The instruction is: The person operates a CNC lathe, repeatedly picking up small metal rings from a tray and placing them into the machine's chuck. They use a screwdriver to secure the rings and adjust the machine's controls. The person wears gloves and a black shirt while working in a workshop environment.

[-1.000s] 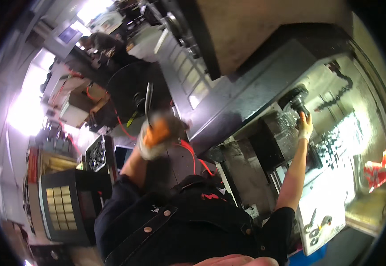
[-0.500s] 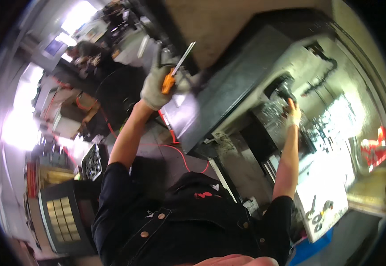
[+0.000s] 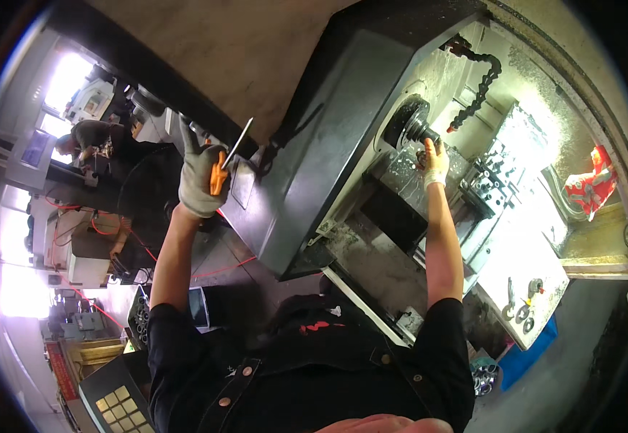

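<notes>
In a grey-white work glove, my left hand [image 3: 200, 173] is closed round an orange-handled tool [image 3: 219, 173] with a thin metal rod pointing up and right. It is held in front of the dark machine door [image 3: 343, 94]. My right hand [image 3: 435, 164], in a light glove with yellowish-orange fingertips, reaches inside the lathe. Its fingers close on a small round metal part [image 3: 421, 156] just in front of the dark chuck [image 3: 408, 123]. The fingers partly hide that part.
A black jointed coolant hose [image 3: 481, 90] hangs beyond the chuck. Right of my right hand is a tool block [image 3: 494, 180]. Rings and a wrench lie on a white surface [image 3: 538, 314]. A red bag [image 3: 592, 184] sits far right. Another person [image 3: 97, 141] bends at far left.
The view has swung, so the lathe and both hands appear further left. My left hand still holds the orange-handled tool; my right hand remains by the chuck.
</notes>
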Available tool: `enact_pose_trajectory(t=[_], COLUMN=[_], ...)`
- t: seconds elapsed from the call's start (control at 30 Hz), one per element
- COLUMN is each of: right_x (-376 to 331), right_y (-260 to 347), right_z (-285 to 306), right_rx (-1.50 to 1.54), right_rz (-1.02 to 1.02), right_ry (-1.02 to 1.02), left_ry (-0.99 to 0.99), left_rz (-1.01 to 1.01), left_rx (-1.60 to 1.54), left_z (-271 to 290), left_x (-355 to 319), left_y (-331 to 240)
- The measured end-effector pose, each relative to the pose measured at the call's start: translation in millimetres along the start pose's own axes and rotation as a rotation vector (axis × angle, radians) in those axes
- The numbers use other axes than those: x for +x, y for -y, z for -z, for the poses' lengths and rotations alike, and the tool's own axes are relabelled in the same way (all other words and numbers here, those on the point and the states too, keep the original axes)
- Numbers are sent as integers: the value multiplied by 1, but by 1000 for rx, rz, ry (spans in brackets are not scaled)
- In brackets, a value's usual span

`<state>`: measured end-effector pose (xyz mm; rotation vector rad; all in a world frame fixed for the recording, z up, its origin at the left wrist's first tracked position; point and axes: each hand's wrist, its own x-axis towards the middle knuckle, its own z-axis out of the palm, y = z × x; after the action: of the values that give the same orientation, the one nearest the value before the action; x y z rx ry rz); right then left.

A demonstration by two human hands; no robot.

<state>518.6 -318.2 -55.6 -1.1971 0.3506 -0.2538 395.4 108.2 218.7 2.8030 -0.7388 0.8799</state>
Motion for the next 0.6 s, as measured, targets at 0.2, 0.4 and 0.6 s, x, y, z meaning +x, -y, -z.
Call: enact_pose_trajectory(t=[0.2, 0.4, 0.6], right_x=[-35, -160, -289], right_y=[48, -3, -1], right_z=[-10, -41, -64], right_rx=[-920, -229, -27], right_rz=[-442, -358, -384], right_ry=[47, 375, 636], left_ry=[-46, -26, 197], left_rz=[-7, 37, -34], left_rx=[-208, -327, -331], left_z=[14, 21, 25], left_x=[3, -8, -8], left_y=[-18, -26, -36])
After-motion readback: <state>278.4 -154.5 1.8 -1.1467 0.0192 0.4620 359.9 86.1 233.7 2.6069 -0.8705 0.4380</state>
